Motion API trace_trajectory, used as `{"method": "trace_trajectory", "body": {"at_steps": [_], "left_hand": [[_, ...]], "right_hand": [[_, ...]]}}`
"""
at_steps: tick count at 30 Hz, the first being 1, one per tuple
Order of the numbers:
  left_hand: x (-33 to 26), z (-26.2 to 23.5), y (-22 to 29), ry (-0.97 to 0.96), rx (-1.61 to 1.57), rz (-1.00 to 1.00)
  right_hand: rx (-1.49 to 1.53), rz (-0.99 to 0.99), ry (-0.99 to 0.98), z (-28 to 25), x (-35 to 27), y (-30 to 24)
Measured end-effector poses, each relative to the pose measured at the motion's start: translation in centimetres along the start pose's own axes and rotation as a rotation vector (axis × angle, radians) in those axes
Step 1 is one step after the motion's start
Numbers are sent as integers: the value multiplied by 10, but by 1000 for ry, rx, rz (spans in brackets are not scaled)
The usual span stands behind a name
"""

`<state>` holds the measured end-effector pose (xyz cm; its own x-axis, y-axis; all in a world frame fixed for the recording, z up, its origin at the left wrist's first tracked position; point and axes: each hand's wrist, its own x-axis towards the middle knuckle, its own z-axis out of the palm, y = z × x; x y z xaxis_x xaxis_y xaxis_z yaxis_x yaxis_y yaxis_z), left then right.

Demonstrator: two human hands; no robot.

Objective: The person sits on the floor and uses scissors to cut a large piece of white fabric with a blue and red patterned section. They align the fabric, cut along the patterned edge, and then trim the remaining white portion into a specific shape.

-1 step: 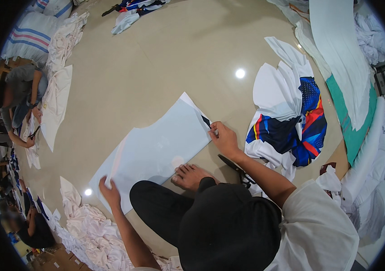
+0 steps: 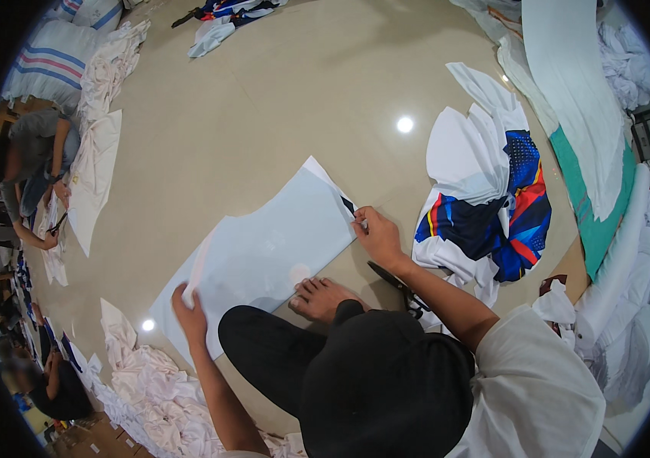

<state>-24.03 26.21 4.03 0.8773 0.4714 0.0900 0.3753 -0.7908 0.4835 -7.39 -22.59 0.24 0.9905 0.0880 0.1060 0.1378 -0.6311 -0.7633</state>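
Observation:
A pale blue-white cut fabric panel (image 2: 264,244) lies flat on the floor before me, a faint pink stripe near its left end. At its right edge a narrow white and dark strip shows, and there my right hand (image 2: 377,235) is closed, pinching the fabric edge. My left hand (image 2: 190,314) rests on or just over the panel's left end, fingers curved and apart, holding nothing. Dark scissors (image 2: 397,281) lie on the floor by my right forearm, partly hidden by it. My bare foot (image 2: 325,298) is at the panel's near edge.
A pile of white, navy and red printed fabric pieces (image 2: 485,198) lies to the right. Crumpled pale cloth (image 2: 149,389) is at lower left. At far left a person (image 2: 38,160) handles scissors and cloth. White fabric rolls (image 2: 622,275) line the right side.
My left hand has moved slightly up and away from me over the panel's left end. My right hand keeps its pinch at the right edge.

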Motion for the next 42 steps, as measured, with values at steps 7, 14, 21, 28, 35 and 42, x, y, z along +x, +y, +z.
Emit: {"method": "trace_trajectory", "body": {"at_steps": [7, 14, 21, 28, 35, 42], "left_hand": [[39, 106, 222, -398, -205, 499], [0, 143, 304, -510, -138, 601], [-25, 154, 281, -484, 27, 694], [-32, 155, 286, -608, -93, 596], [-16, 149, 289, -660, -80, 450], [-27, 167, 276, -510, 141, 417]], "right_hand": [[115, 183, 34, 0, 1, -11], [383, 310, 37, -4, 11, 8], [282, 295, -62, -11, 17, 6], [83, 170, -72, -12, 8, 5], [121, 203, -100, -15, 6, -2], [64, 136, -70, -15, 5, -4]]}}
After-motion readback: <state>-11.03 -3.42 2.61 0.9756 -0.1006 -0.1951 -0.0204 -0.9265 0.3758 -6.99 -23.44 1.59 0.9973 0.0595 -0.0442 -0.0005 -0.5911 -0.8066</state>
